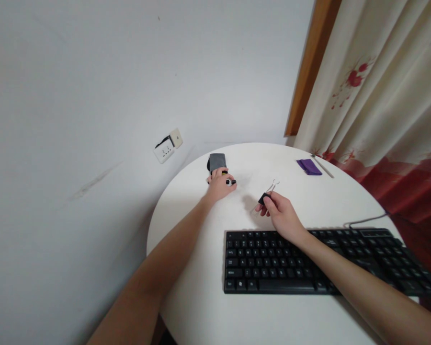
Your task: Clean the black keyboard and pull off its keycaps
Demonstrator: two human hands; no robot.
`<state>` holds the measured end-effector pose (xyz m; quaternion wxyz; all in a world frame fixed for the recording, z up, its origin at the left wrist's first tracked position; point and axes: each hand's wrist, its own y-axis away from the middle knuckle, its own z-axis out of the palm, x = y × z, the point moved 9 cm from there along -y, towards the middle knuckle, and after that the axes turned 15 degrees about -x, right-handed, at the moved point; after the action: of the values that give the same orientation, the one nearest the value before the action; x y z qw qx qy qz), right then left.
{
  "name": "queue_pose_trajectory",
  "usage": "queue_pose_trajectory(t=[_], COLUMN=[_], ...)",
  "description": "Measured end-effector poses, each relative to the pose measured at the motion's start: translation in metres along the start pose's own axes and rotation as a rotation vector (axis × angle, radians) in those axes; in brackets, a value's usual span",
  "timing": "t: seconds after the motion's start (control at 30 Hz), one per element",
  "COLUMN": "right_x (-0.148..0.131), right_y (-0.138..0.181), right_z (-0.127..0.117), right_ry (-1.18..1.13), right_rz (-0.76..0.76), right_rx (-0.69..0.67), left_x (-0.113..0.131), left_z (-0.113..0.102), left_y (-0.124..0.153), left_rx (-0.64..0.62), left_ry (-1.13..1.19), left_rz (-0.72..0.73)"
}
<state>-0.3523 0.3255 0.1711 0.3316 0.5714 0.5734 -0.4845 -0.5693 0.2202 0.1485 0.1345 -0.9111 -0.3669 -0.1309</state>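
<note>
My right hand (282,215) grips a large black binder clip (264,198) above the table, just behind the keyboard. The clip's silver wire handles stick out on both sides of its black body. Farther left, my left hand (220,186) rests low over the table with its fingers curled. Between its thumb and fingers is a small black-and-white object (231,182), whose kind I cannot make out. A dark grey pouch or cloth (217,161) lies just beyond these fingers, and a bit of yellow and black shows at its near edge, partly covered by them.
A black keyboard (273,268) lies along the near side of the round white table (197,268), under my right forearm. Its cable runs off right. At the back right are a folded purple cloth (309,167) and a thin stick (323,166). Wall and curtain (373,96) border the table.
</note>
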Motion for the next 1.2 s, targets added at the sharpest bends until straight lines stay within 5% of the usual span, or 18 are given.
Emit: queue_pose_trajectory(t=[0.23, 0.4, 0.47, 0.57, 0.63, 0.97, 1.2], right_x=[0.000, -0.011, -0.017, -0.026, -0.031, -0.053, -0.039], right_y=[-0.001, 0.003, 0.006, 0.010, 0.011, 0.023, 0.018], right_z=[0.000, 0.010, 0.018, 0.027, 0.031, 0.045, 0.037], right_ry=[0.008, 0.064, 0.115, 0.242, 0.325, 0.441, 0.329], right_rz=[-0.003, -0.024, -0.031, -0.058, -0.083, -0.249, -0.147], right_rx=[-0.008, -0.116, -0.198, -0.276, -0.302, -0.557, -0.555], left_x=[0.006, 0.029, 0.049, 0.084, 0.099, 0.117, 0.128], left_z=[-0.003, -0.034, -0.039, -0.018, -0.009, 0.021, 0.025], left_y=[0.004, 0.019, 0.028, 0.060, 0.083, 0.103, 0.106], left_rx=[0.015, 0.077, -0.111, -0.734, -0.982, -1.191, -1.132], left_ry=[-0.008, 0.063, 0.158, 0.313, 0.299, 0.343, 0.285], left_rz=[0.021, 0.168, 0.322, 0.502, 0.543, 0.578, 0.592])
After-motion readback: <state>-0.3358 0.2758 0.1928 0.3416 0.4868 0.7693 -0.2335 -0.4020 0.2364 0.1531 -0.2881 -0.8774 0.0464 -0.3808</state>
